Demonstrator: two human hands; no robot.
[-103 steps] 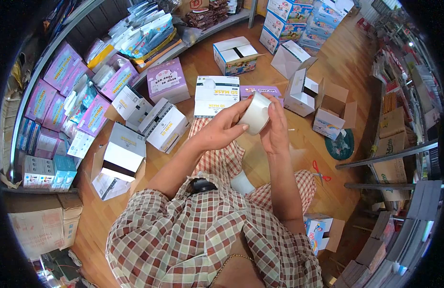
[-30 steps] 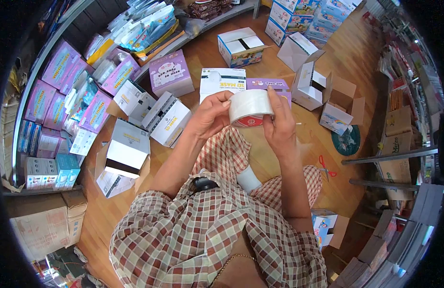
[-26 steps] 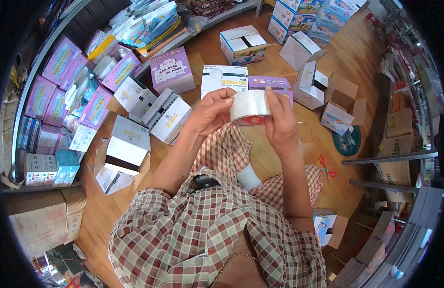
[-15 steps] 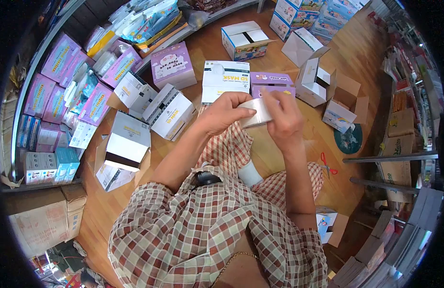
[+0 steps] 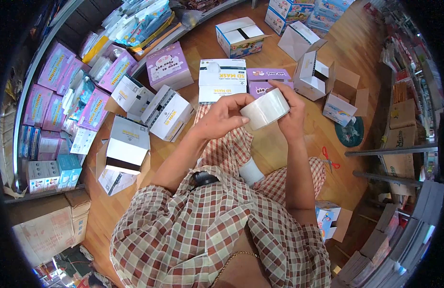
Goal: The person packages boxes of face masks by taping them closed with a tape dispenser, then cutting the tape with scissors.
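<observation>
A wide roll of clear packing tape (image 5: 266,110) is held up in front of me between both hands. My left hand (image 5: 223,117) grips its left side, fingers curled behind and thumb along the near edge. My right hand (image 5: 292,111) is wrapped round the right side of the roll. Just beyond the hands, on the floor, lie a white 5D Mask box (image 5: 223,77) and a purple box (image 5: 267,79) side by side. Whether a loose tape end is lifted cannot be made out.
Red-handled scissors (image 5: 330,161) lie on the wooden floor to my right. Open white boxes (image 5: 168,115) stand on the left, with another open carton (image 5: 344,103) at the right. Shelves of packaged masks (image 5: 54,67) line the left side; metal rack bars (image 5: 390,150) jut in from the right.
The tape roll has turned and tilted, showing more of its broad outer face. My right hand has shifted from over its top to its right side.
</observation>
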